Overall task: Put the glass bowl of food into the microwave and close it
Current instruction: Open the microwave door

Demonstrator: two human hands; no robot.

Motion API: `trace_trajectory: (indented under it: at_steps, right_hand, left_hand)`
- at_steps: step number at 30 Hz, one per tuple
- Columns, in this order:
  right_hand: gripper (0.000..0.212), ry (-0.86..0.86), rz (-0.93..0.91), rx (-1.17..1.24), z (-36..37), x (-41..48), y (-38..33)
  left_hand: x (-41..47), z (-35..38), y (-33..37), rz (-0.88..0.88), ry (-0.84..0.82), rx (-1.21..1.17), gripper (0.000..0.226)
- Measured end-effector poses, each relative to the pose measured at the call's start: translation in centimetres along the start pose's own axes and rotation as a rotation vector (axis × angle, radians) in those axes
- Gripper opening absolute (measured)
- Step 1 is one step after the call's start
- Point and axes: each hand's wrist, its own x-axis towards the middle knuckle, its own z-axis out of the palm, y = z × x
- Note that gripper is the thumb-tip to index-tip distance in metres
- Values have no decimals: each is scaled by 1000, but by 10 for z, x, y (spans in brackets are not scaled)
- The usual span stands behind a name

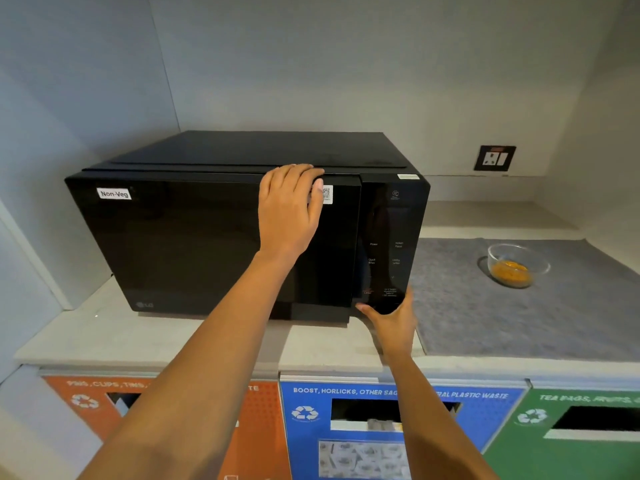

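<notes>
The left hand (pixel 289 206) lies flat and open on the closed microwave (pixel 242 230) door, the right hand (pixel 391 318), fingers open, reaches its lower edge to open it next, while the glass bowl (pixel 516 265) waits on the desk (pixel 311 344) at three o'clock.

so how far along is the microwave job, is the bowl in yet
Not yet. Nothing looks finished: the glass bowl of food sits on the grey mat to the right of the microwave. In hand: the left hand rests on the door's top edge and the right hand at its lower right corner, apparently opening it. Left: load the bowl, close the door.
</notes>
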Motion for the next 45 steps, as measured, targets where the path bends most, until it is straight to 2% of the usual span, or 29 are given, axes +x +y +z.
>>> trace_trajectory:
  at_steps: [3, 6, 8, 12, 14, 17, 19, 23, 26, 33, 37, 40, 42, 45]
  right_hand:
    - [88, 18, 16, 0, 4, 1, 4]
    - [89, -28, 33, 34, 1, 2, 3]
    - [87, -55, 25, -16, -3, 2, 4]
    - [95, -60, -18, -378, -11, -2, 10]
    - [106, -70, -15, -523, -13, -2, 16]
    - [104, -118, -46, -709, -18, -8, 20]
    - [98, -146, -81, -792, -23, -11, 23]
    - [88, -237, -95, -922, -29, -18, 29]
    - [83, -285, -93, -997, -32, -22, 31]
    - [80, -371, -105, -1046, -28, -32, 35]
    - [79, -380, -107, -1066, -27, -33, 35]
    - [79, -386, -99, -1051, -28, -35, 34]
    - [79, -396, -91, -1051, -28, -35, 35]
    - [79, -403, -94, -1046, -28, -35, 37]
  left_hand:
    - [-8, -10, 3, 19, 54, -23, 37]
    - [-6, -23, 6, -18, -21, -40, 40]
    - [1, -33, 12, -103, -86, -61, 47]
    - [25, -60, 28, -327, -237, -232, 53]
    - [38, -72, 28, -420, -369, -228, 57]
    - [48, -90, 17, -505, -509, -204, 60]
    - [51, -102, 6, -542, -530, -132, 54]
    - [55, -127, -23, -487, -621, 337, 40]
    - [52, -145, -44, -519, -719, 539, 40]
    - [36, -185, -89, -586, -871, 672, 37]
    - [40, -196, -126, -616, -1089, 719, 31]
    - [40, -200, -136, -610, -1185, 786, 32]
    - [38, -204, -131, -618, -1184, 772, 35]
    - [26, -203, -122, -610, -1069, 793, 35]
